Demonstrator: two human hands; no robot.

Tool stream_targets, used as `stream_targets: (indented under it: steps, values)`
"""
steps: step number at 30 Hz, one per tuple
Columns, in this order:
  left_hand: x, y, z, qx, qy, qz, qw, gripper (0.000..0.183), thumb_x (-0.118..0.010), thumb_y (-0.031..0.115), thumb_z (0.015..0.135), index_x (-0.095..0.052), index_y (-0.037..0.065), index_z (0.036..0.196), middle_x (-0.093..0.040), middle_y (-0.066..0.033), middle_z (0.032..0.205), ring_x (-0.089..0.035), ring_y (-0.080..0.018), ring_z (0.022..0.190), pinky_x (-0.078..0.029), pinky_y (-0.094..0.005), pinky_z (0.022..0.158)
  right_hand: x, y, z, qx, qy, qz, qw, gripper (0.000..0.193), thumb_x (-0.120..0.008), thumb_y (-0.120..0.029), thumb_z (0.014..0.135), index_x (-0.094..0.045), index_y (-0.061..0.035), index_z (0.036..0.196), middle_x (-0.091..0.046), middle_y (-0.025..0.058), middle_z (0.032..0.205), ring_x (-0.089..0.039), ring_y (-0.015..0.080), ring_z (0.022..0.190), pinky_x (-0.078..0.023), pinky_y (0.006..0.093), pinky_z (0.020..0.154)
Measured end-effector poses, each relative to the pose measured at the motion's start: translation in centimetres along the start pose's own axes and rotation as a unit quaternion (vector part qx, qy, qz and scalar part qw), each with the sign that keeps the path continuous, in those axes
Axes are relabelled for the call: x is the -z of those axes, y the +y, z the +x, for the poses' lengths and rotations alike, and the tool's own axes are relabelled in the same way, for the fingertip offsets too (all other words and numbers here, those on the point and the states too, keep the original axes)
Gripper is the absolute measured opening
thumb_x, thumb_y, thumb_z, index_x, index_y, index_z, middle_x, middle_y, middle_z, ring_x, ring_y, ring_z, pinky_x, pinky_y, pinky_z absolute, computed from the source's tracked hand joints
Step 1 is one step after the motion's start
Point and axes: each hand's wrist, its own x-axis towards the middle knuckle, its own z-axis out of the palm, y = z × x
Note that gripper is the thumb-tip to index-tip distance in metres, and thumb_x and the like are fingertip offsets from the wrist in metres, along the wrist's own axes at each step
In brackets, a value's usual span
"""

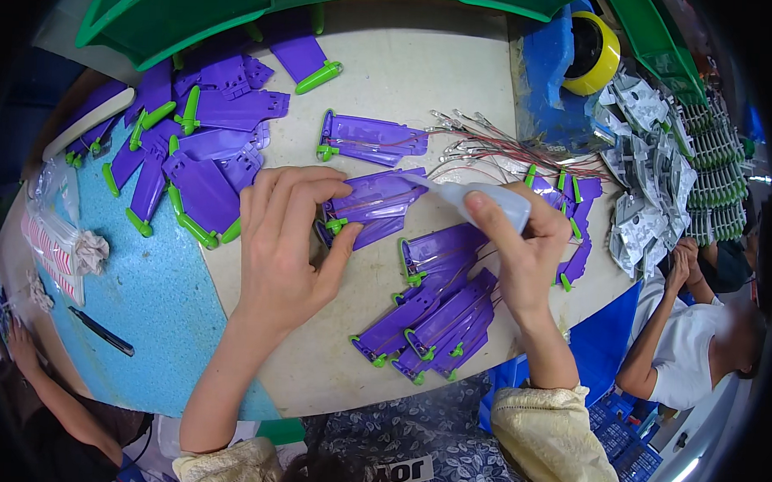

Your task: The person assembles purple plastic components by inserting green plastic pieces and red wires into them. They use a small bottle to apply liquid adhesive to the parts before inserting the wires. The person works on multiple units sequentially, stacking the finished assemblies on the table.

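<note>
My left hand point(280, 241) grips the left end of a purple plastic wing-shaped part point(377, 196) with a green tip, thumb below and fingers above. Closed around a white squeeze bottle point(505, 203), my right hand point(532, 259) points its thin nozzle at the part's right end. A similar purple wing point(377, 137) with thin red wires along it lies just beyond. Nearer to me, several more wired purple wings point(447, 315) overlap in a pile. Whether any liquid leaves the nozzle cannot be made out.
Purple panels point(218, 171) with green tips are heaped at left, near a black pen point(100, 330). Red-wired leads point(483, 142) lie at the back right, beside a yellow tape roll point(592, 54) and grey plastic parts point(647, 182). Green bins edge the back. Other people sit at both sides.
</note>
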Motion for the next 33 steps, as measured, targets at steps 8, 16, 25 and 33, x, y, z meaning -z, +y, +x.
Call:
stream_targets:
  steps: [8, 16, 25, 33]
  values:
    - [-0.3, -0.3, 0.0, -0.003, 0.021, -0.062, 0.998, 0.043, -0.082, 0.0, 0.072, -0.06, 0.001, 0.109, -0.067, -0.015, 0.113, -0.062, -0.0315, 0.102, -0.047, -0.0401, 0.091, 1.5, -0.5, -1.1, 0.011, -0.046, 0.009, 0.999, 0.019, -0.08, -0.014, 0.087, -0.072, 0.0015, 0.08, -0.063, -0.0014, 0.064, -0.052, 0.0037, 0.057, -0.036, 0.0221, 0.051]
    - [0.9, 1.0, -1.6, -0.046, 0.031, 0.17, 0.984, 0.021, -0.082, 0.018, 0.074, -0.075, 0.013, 0.094, -0.069, -0.0029, 0.118, -0.056, -0.0267, 0.108, -0.031, -0.0426, 0.1, 3.1, -0.2, -1.2, -0.072, 0.011, 0.173, 0.982, 0.025, -0.077, -0.022, 0.088, -0.071, 0.0004, 0.078, -0.055, -0.0039, 0.062, -0.041, 0.0025, 0.054, -0.026, 0.0227, 0.05]
    - [-0.1, 0.9, -1.0, -0.015, 0.003, 0.058, 0.998, 0.037, -0.084, 0.013, 0.069, -0.069, 0.009, 0.102, -0.069, -0.0034, 0.11, -0.055, -0.0258, 0.103, -0.031, -0.0407, 0.091, 1.1, 0.0, -1.5, 0.058, -0.027, 0.003, 0.998, 0.021, -0.081, -0.017, 0.086, -0.073, 0.0013, 0.08, -0.065, -0.001, 0.065, -0.053, 0.0052, 0.055, -0.037, 0.0236, 0.049]
    - [-0.3, 0.8, -0.9, -0.003, 0.011, 0.031, 0.999, 0.044, -0.085, 0.009, 0.067, -0.067, 0.007, 0.108, -0.069, -0.0037, 0.11, -0.056, -0.0263, 0.103, -0.032, -0.0395, 0.092, 1.3, 0.3, -1.8, 0.042, -0.02, 0.001, 0.999, 0.022, -0.081, -0.018, 0.086, -0.074, 0.0022, 0.083, -0.065, 0.0011, 0.064, -0.055, 0.0053, 0.055, -0.04, 0.0235, 0.049]
